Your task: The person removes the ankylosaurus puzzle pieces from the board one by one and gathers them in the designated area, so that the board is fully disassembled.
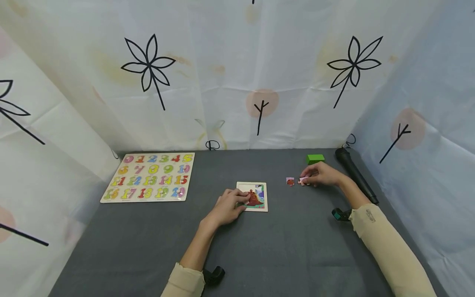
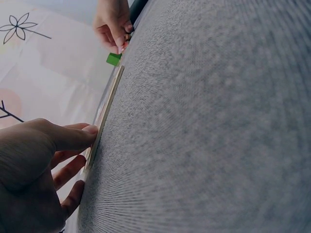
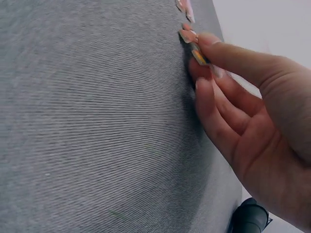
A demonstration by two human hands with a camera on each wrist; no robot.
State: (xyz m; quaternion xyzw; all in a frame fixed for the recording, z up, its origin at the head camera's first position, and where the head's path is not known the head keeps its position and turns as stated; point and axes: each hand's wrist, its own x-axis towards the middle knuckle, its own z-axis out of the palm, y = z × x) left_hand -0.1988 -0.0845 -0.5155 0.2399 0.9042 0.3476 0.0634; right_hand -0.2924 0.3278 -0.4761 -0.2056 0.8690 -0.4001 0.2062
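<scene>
A small wooden jigsaw board [image 1: 259,209] with a brown dinosaur picture lies mid-table. My left hand [image 1: 227,205] rests at its left side, index finger reaching over the picture and thumb near the lower edge. In the left wrist view the thumb touches the board [image 2: 112,92], with the other fingers loosely spread. Off to the right, my right hand [image 1: 323,173] pinches a small pink and brown puzzle piece [image 3: 198,56] between thumb and fingers, close over the cloth. Another puzzle piece [image 1: 290,181] lies just left of that hand.
A green block [image 1: 315,159] sits behind the right hand. The black stick-like object [image 1: 354,173] lies along the right side. At back left is a number board [image 1: 148,201]. Patterned white curtains [image 1: 222,82] enclose the dark grey cloth-covered table [image 1: 259,255].
</scene>
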